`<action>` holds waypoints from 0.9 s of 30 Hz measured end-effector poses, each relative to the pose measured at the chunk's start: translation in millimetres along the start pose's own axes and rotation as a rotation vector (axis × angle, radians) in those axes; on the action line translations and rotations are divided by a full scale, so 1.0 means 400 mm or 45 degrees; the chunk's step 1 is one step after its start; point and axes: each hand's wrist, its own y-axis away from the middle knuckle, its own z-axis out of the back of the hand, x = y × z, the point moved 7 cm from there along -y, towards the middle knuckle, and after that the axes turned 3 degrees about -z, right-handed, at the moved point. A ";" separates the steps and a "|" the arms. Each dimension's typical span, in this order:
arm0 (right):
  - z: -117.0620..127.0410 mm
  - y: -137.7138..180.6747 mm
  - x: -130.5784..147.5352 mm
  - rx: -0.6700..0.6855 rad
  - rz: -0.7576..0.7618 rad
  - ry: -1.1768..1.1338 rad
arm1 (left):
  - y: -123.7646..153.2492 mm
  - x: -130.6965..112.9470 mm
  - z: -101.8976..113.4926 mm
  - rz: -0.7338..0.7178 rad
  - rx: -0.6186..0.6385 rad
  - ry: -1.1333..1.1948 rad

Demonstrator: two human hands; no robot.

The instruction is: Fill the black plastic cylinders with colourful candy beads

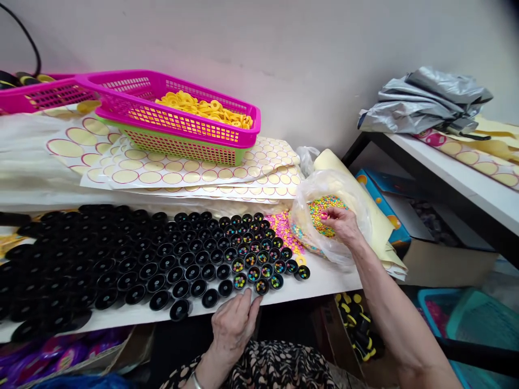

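My left hand [235, 320] rests at the table's front edge, its fingertips beside the front black cups [261, 287]. Its fingers are stretched forward, with no object visible in them. Over a clear plastic bag [357, 216] of small multicoloured beads [320, 208], my right hand [343, 224] is closed in a pinch. A small pink-red spot shows at its fingertips; I cannot tell whether it is a nail or an item. Black cups stand in packed rows across the table. Those at the right end hold coloured beads, while many farther left show bare bottoms.
Pink loose pieces [284, 229] lie between cups and bag. Behind are sheets of round stickers [194, 175] under a pink basket [178, 116] of yellow rings [203, 108]. At right, a shelf [454, 162] carries silver bags [421, 102]. Below the table stands a box of black-and-yellow pieces [357, 324].
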 end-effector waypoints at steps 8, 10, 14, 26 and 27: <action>0.020 -0.019 -0.045 -0.083 -0.210 0.130 | -0.003 0.000 0.006 0.009 -0.003 0.037; 0.024 -0.016 -0.045 -0.073 -0.227 0.128 | -0.006 0.000 0.007 0.012 0.000 0.041; 0.029 -0.013 -0.049 -0.088 -0.243 0.124 | -0.008 -0.001 0.006 0.014 0.019 0.043; 0.019 -0.005 -0.034 -0.084 -0.197 -0.006 | -0.003 0.000 0.008 0.012 -0.012 0.045; 0.019 -0.001 -0.024 -0.083 -0.182 -0.037 | -0.004 0.001 0.008 0.013 -0.013 0.048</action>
